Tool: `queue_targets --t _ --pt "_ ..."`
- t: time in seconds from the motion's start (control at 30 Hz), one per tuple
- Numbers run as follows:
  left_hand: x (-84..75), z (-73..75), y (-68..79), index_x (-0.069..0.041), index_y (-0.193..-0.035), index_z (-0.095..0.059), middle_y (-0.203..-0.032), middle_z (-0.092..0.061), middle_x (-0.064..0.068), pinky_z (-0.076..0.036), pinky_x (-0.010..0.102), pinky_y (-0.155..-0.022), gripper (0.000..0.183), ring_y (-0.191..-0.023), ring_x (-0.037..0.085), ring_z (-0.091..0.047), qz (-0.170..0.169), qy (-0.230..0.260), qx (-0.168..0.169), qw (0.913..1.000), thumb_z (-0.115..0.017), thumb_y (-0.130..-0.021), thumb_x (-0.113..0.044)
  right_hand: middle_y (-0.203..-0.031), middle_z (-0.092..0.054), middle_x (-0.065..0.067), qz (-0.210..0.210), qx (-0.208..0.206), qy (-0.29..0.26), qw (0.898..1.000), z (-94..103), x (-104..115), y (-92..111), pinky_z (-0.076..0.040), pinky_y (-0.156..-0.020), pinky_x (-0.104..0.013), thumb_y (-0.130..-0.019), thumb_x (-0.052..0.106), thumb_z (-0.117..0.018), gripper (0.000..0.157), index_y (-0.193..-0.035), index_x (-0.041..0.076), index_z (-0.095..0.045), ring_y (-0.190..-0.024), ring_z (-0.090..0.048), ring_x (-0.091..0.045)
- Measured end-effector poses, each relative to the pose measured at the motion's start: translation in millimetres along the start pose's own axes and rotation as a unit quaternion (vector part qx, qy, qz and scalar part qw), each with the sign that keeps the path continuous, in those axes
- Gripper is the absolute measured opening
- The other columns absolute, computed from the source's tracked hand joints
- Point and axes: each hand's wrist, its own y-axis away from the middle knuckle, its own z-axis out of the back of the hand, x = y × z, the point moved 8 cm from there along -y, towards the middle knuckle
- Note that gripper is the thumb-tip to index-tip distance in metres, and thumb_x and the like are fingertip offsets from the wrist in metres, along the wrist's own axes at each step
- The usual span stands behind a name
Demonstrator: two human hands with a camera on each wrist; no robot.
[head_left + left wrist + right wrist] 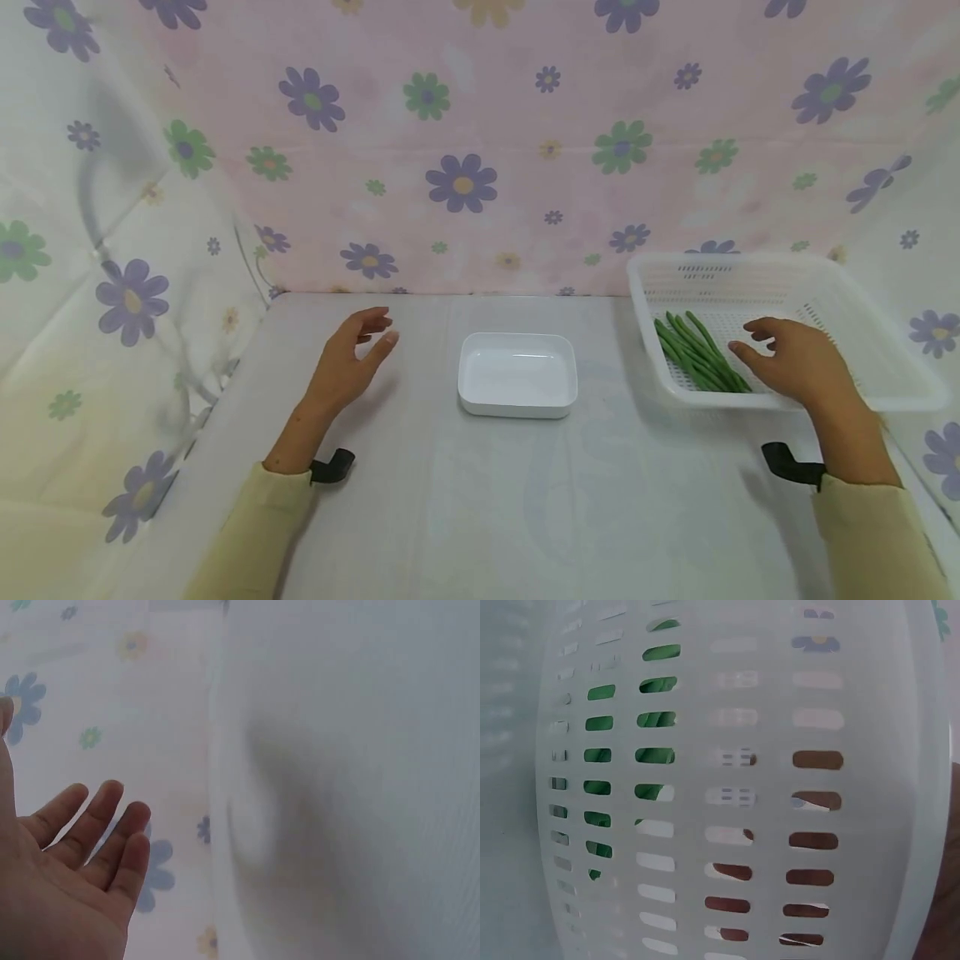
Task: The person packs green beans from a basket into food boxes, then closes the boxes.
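In the head view, a white table (480, 500) fills the middle and bottom of the frame, backed by a pink cloth (517, 233) printed with purple, green and yellow flowers, with paler flowered cloth down both edges. A white dish (517, 412) sits at the centre; a white slotted basket (750, 402) stands at the right, with green beans (697, 358) in its left part. The left hand (347, 367), left of centre, is raised over the table, fingers loosely bent and thumb apart, grasping nothing. The right hand (802, 362) reaches over the basket's near rim, beside the beans, relaxed and likewise free of any hold. In the left wrist view, flowered cloth lies left and a pale, shadowed surface right; the palm faces up at lower left, fingers slightly spread. In the right wrist view, the basket's slotted wall fills most of the frame, green showing through slots at upper left, parts of the hand at lower right.
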Motion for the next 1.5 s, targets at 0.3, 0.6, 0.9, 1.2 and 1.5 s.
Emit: queue_targets --t 0.3,0.6,0.9,1.2,1.5 --pt "-9.7 -56.8 2.7 -0.019 -0.162 -0.041 -0.157 -0.052 0.003 -0.041 0.048 -0.120 0.080 -0.146 0.023 -0.047 0.002 0.079 0.111 0.9907 -0.083 -0.096 -0.034 -0.124 -0.066 -0.037 -0.021 0.062 -0.003 0.998 -11.8 2 -13 -0.050 -0.088 -0.070 -0.101 0.031 -0.071 0.055 -0.135 -0.011 -0.060 -0.111 -0.062 -0.057" --pt "-27.1 -92.1 5.7 -0.028 -0.166 -0.031 -0.168 -0.034 -0.001 -0.041 0.050 -0.120 0.099 -0.156 0.021 -0.033 -0.044 0.116 0.187 0.9744 -0.091 -0.088 -0.025 -0.118 -0.068 -0.036 0.002 0.095 -0.006 0.995 -21.7 4 -27 -0.049 -0.090 -0.070 -0.102 0.021 -0.067 0.046 -0.131 -0.014 -0.061 -0.110 -0.061 -0.057" --pt "-35.8 -109.9 6.8 -0.028 -0.170 -0.018 -0.169 -0.025 0.002 -0.043 0.050 -0.118 0.120 -0.155 0.023 -0.031 -0.070 0.145 0.224 0.9612 -0.097 -0.080 -0.016 -0.116 -0.067 -0.040 -0.021 0.110 -0.008 0.994 -28.0 3 -38 -0.051 -0.091 -0.071 -0.097 0.010 -0.067 0.041 -0.127 -0.018 -0.061 -0.108 -0.063 -0.059" --pt "-34.2 -118.3 7.8 -0.033 -0.170 -0.010 -0.171 -0.023 0.006 -0.042 0.053 -0.118 0.129 -0.148 0.033 -0.043 -0.045 0.183 0.239 0.9525 -0.097 -0.078 -0.010 -0.116 -0.066 -0.040 -0.030 0.138 -0.008 0.990 -35.3 0 -47 -0.052 -0.091 -0.070 -0.095 0.006 -0.065 0.039 -0.125 -0.019 -0.061 -0.108 -0.063 -0.058" --pt "-31.2 -120.2 8.6 -0.031 -0.171 -0.013 -0.168 -0.026 0.002 -0.043 0.048 -0.117 0.123 -0.141 0.030 -0.050 -0.026 0.162 0.248 0.9547 -0.096 -0.080 -0.018 -0.105 -0.068 -0.035 0.010 0.157 0.007 0.988 -41.4 7 -53 -0.053 -0.087 -0.065 -0.094 0.002 -0.064 0.034 -0.121 -0.020 -0.063 -0.095 -0.067 -0.048"
